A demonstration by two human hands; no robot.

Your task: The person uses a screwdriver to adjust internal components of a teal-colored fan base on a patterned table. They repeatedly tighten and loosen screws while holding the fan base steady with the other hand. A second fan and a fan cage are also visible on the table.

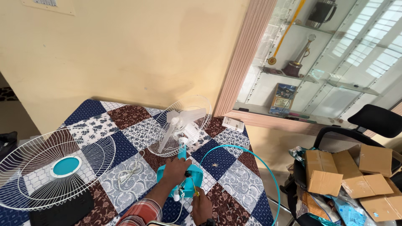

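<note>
- Detached white wire fan guard (pixel 54 167) with teal centre lying flat on patchwork-covered counter (pixel 226 161), left side.
- Cardboard boxes (pixel 349 175) piling on black chair (pixel 377 119), right.
- Trophy (pixel 298 62) and medal (pixel 272 60) sitting on glass cabinet shelves (pixel 335 83).

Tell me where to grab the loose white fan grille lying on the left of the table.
Grip the loose white fan grille by its outer rim wire at the near right edge, coming from above; it lies flat, dome up, and the thin spokes would likely bend.
</note>
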